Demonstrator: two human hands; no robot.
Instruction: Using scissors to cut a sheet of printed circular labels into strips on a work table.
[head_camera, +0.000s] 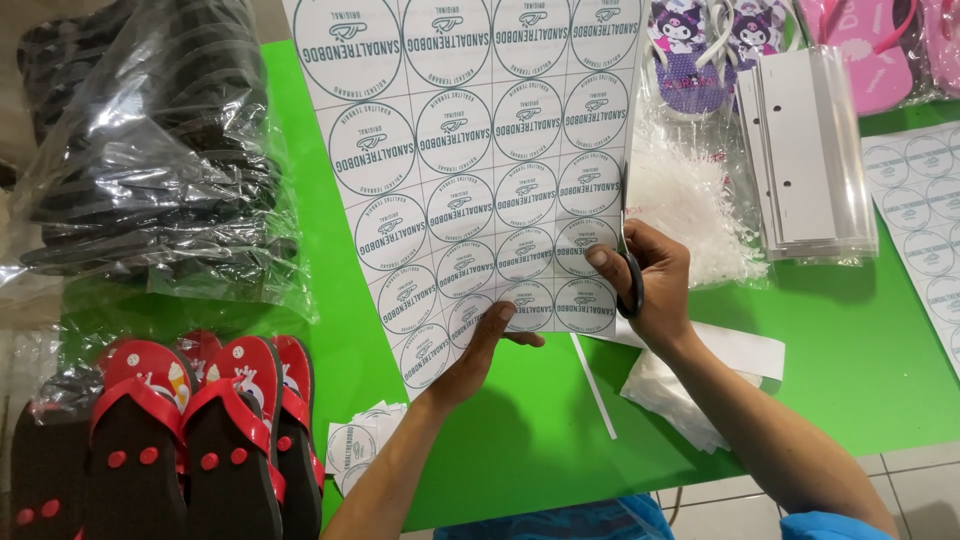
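Two hands on a white sticker sheet (480, 150) printed w/ round labels, lying over the green tabletop (850, 360). Left hand (480, 350) flat, fingers together, pressing sheet's bottom edge down. Right hand (645, 280) closed around black-handled scissors (630, 275), blades up along sheet's right edge. Thin cut strip (593, 385) lies below sheet, small pile of cut round stickers (355, 450) near left forearm. Red/black flip-flops (190, 430) bottom left, bagged black sandals (150, 140) top left. Clear plastic sleeves stack (810, 150) and white plastic tag fasteners (680, 200) right of sheet.
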